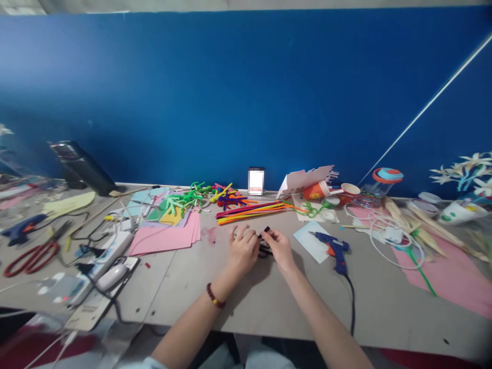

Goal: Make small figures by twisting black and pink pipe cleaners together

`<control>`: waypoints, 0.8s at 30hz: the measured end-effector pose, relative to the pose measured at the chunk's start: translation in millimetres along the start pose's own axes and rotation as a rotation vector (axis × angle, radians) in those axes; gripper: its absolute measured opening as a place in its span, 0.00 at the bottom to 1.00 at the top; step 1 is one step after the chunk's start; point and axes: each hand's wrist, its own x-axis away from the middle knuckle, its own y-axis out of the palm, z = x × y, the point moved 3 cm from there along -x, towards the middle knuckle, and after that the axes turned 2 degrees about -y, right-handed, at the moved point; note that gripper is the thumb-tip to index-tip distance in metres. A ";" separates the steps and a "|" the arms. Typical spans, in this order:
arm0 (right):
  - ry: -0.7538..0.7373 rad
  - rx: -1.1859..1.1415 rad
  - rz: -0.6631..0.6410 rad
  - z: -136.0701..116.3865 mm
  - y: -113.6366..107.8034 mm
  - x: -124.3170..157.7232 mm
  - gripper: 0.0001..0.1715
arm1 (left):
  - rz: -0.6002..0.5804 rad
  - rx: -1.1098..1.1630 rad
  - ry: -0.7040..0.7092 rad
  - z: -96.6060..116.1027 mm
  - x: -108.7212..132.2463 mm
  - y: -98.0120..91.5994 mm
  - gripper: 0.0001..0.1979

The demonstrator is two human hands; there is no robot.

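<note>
Both my hands meet over the middle of the grey table (384, 307). My left hand (243, 249), with a bead bracelet at the wrist, has its fingers curled round a small black piece (265, 241), perhaps a black pipe cleaner. My right hand (279, 247) pinches the other end of the same black piece. Just beyond them lies a bundle of straight coloured pipe cleaners (249, 211). A blue glue gun (333, 249) rests on a pale paper sheet to the right of my right hand.
Pink paper sheets (169, 237) and twisted pipe cleaners (192, 197) lie left of centre. Red-handled scissors (33, 256), a power strip (109, 251) and another glue gun (21, 229) are at far left. Paper cups (326, 192), white cable (378, 225) and a pink sheet (453, 274) fill the right.
</note>
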 end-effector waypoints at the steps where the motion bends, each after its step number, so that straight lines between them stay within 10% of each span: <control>1: -0.002 0.014 -0.034 -0.7 -1.1 -1.4 0.21 | -0.035 0.062 -0.019 0.2 -1.3 -1.0 0.08; 15: 0.139 -0.127 -0.335 3.8 -0.9 -2.6 0.19 | -0.508 1.689 -0.839 -6.3 5.5 37.5 0.18; 24: 0.120 -0.182 -0.295 4.5 0.8 -0.8 0.22 | -0.530 1.612 -0.922 -7.5 5.0 33.7 0.19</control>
